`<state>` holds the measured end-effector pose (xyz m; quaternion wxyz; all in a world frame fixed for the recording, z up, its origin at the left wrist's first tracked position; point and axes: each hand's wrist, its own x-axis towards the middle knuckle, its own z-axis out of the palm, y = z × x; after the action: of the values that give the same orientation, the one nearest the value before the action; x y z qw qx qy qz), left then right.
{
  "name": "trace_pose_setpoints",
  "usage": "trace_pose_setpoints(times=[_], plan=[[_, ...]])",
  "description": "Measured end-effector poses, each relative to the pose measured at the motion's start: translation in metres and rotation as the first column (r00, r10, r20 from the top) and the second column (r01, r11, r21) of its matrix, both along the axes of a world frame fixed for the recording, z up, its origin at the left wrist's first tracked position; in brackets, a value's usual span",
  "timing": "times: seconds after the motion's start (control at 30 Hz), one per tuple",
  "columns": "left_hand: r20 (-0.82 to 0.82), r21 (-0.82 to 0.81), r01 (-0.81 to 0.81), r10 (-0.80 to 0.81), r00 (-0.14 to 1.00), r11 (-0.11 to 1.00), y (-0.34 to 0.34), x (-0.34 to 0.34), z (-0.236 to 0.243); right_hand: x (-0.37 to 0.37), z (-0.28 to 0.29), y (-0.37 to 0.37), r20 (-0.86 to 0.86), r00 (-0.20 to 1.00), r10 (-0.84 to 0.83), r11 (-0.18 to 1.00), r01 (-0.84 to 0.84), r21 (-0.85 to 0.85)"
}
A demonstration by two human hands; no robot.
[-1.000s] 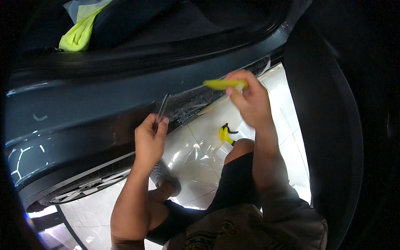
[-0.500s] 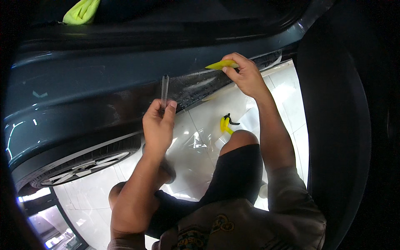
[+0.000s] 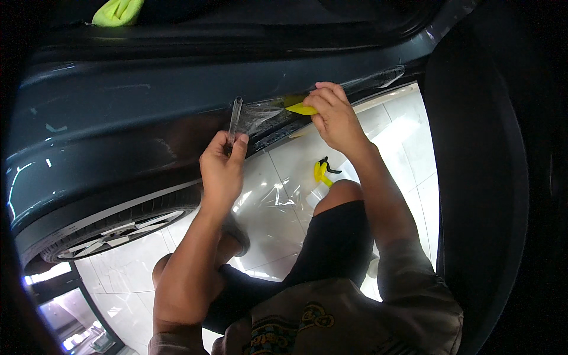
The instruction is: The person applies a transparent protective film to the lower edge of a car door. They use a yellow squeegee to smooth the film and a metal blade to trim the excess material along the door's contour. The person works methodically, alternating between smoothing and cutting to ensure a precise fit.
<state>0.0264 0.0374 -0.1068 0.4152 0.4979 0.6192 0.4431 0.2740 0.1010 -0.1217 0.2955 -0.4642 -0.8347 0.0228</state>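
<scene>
My right hand point(image 3: 337, 121) is closed on a yellow squeegee point(image 3: 300, 109), its blade pressed against the lower side of a dark car sill point(image 3: 171, 97). Clear film point(image 3: 258, 116) lies wrinkled and shiny on the sill, just left of the blade. Between the thumb and fingers of my left hand point(image 3: 221, 168), a narrow clear strip point(image 3: 235, 115) stands upright. It looks like the turned-up edge of that film, though I cannot tell where the two join. Farther right along the sill, more film point(image 3: 384, 77) shows a glossy, creased end.
A spray bottle with a yellow and black trigger point(image 3: 323, 170) stands on the pale tiled floor point(image 3: 272, 225) by my knee. The car's wheel point(image 3: 127, 234) is at lower left. A dark open door point(image 3: 479, 177) fills the right side. A yellow-green cloth point(image 3: 117, 13) lies at the top left.
My right hand has moved left and slightly down with the squeegee, against the sill. My left hand has risen slightly with the clear strip.
</scene>
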Motion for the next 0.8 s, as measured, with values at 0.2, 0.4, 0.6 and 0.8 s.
trace_pose_setpoints(times=[0.2, 0.4, 0.6, 0.8], plan=[[0.008, 0.010, 0.008, -0.008, 1.000, 1.000, 0.002, -0.002, -0.005, 0.004, 0.005, 0.003, -0.083, 0.996, 0.030, 0.998, -0.034, -0.051], [-0.044, -0.008, -0.002, 0.001, 0.999, 1.000, 0.001, 0.002, 0.000, 0.033, 0.044, 0.022, -0.228, 0.960, -0.162, 0.931, 0.072, -0.358], [-0.043, 0.015, -0.031, 0.031, 0.999, 0.999, 0.002, 0.002, 0.000, 0.036, 0.045, 0.023, -0.048, 0.987, -0.154, 0.902, 0.120, -0.416], [-0.024, 0.002, -0.034, 0.034, 0.999, 0.999, 0.004, 0.005, 0.003, 0.031, 0.009, 0.014, 0.084, 0.990, -0.110, 0.986, 0.119, -0.114]])
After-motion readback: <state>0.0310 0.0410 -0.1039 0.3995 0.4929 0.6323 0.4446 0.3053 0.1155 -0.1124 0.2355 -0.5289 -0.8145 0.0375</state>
